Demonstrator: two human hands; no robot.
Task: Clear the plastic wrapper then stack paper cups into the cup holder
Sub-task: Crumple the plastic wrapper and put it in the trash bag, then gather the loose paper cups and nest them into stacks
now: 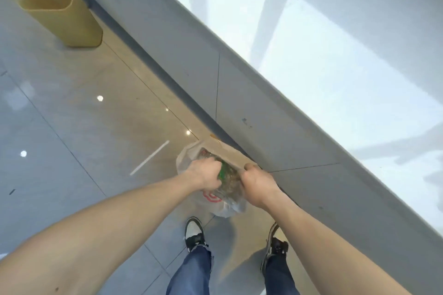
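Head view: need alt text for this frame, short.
Seen from above, a person's left hand and right hand both grip a crumpled clear plastic wrapper over a plastic bag on the tiled floor. A tan bin stands upper left beside a grey counter.

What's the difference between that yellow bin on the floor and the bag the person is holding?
The yellow bin is stiff and opaque with rounded corners; the plastic bag is soft, crumpled and see-through, with a red mark. The bin stands alone, untouched, further along the wall; the bag is gripped by the left hand and right hand, just ahead of the person's shoes. Whether the bin holds anything cannot be told; the bag shows greenish contents. Both sit at floor level near the grey wall base.
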